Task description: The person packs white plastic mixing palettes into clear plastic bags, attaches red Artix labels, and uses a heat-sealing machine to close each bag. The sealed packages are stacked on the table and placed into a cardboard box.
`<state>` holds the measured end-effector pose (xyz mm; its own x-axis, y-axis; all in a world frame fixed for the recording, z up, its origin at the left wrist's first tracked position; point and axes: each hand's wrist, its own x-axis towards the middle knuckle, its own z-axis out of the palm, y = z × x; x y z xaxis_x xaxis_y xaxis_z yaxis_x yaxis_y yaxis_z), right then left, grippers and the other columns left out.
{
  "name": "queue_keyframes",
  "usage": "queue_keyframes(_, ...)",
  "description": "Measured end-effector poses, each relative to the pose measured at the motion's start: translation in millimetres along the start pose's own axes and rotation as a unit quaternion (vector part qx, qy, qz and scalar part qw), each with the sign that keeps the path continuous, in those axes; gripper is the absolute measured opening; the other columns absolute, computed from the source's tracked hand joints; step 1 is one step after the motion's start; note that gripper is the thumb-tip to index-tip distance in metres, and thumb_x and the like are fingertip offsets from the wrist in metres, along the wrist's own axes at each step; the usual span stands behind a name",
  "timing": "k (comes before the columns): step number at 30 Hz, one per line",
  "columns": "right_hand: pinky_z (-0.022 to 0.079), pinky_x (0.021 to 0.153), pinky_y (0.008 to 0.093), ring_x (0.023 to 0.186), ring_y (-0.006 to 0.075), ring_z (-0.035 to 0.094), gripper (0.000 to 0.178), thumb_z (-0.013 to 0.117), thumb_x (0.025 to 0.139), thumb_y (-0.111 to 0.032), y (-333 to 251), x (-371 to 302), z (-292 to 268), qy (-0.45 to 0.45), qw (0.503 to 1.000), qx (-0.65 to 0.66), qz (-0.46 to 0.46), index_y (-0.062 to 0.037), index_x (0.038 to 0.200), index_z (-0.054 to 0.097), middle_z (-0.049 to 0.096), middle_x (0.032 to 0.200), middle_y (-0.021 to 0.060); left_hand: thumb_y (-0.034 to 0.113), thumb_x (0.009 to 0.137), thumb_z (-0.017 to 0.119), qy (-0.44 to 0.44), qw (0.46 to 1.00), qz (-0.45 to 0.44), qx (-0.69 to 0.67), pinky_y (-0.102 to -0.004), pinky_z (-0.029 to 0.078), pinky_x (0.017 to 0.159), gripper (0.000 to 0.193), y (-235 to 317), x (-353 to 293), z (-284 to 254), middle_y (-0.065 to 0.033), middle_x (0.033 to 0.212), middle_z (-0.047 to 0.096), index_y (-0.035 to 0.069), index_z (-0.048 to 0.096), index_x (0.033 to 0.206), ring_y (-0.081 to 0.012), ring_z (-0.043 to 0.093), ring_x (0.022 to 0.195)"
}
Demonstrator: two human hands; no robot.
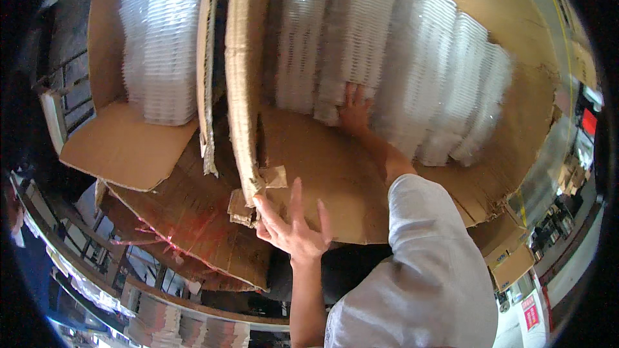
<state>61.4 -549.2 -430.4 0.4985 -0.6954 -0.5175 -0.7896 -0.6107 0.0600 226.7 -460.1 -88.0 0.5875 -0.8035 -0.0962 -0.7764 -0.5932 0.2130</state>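
A large cardboard box (pixel 335 174) holds several stacks of clear plastic trays in wrap. My right hand (pixel 356 115) reaches into it, fingers stretched out against the lower part of one tray stack (pixel 371 32). To the right of that hand stands another wrapped stack (pixel 422 58). My left hand (pixel 295 232) is open at the box's near side, fingers spread. Its thumb-side fingertips are beside the torn lower end of the upright cardboard wall (pixel 240 77). I cannot see anything held in either hand.
Left of the wall, a second cardboard box holds another tray stack (pixel 169 45), with its flap (pixel 129 145) folded out. Below lies a cardboard sheet (pixel 206 238) with reddish strands. Toward the lower right is a small carton (pixel 512 264). A railing curves along the lower left.
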Motion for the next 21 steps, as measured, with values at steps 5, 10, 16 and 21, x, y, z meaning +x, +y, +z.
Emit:
queue_keyframes(5,0.026,0.094,0.0685,0.137,0.0448,0.012,0.042,0.060,0.080,-0.036,1,10,23,-0.040,0.992,0.094,0.076,-0.0243,0.120,0.062,0.016,0.150,0.0188,0.032,0.074,0.060,-0.005,0.999,-0.030,0.009,-0.0391,0.029,0.091,0.048,3,2,0,-0.0270,0.143,0.029,0.016,0.063,0.119,-0.0322,0.040,0.125)
queue_keyframes(10,0.026,0.095,0.0683,0.136,0.0434,0.015,0.051,0.066,0.074,-0.042,6,4,-42,-0.035,0.998,0.035,-0.038,-0.0285,0.123,0.060,0.022,0.147,0.0191,0.030,0.073,0.063,0.019,0.998,-0.050,-0.028,-0.0391,0.030,0.092,0.047,8,6,-3,-0.0214,0.140,0.037,0.017,0.063,0.118,-0.0305,0.043,0.122)
queue_keyframes(16,0.028,0.104,0.0527,0.134,0.0295,0.026,0.095,0.088,0.047,-0.036,38,14,-141,-0.323,0.851,0.395,-0.126,-0.0145,0.131,0.051,0.037,0.139,0.0167,0.031,0.072,0.063,0.041,0.994,-0.067,-0.076,-0.0400,0.031,0.094,0.046,7,5,-6,-0.0136,0.142,0.037,0.013,0.063,0.115,-0.0278,0.044,0.122)
queue_keyframes(21,0.042,0.098,0.0368,0.123,0.0269,0.044,0.099,0.085,0.057,-0.026,89,8,-198,-0.282,0.839,0.434,-0.168,-0.0008,0.137,0.032,0.047,0.132,0.0151,0.032,0.077,0.061,0.048,0.992,-0.061,-0.099,-0.0408,0.030,0.097,0.051,5,4,-5,-0.0124,0.146,0.032,0.013,0.055,0.124,-0.0271,0.040,0.126)
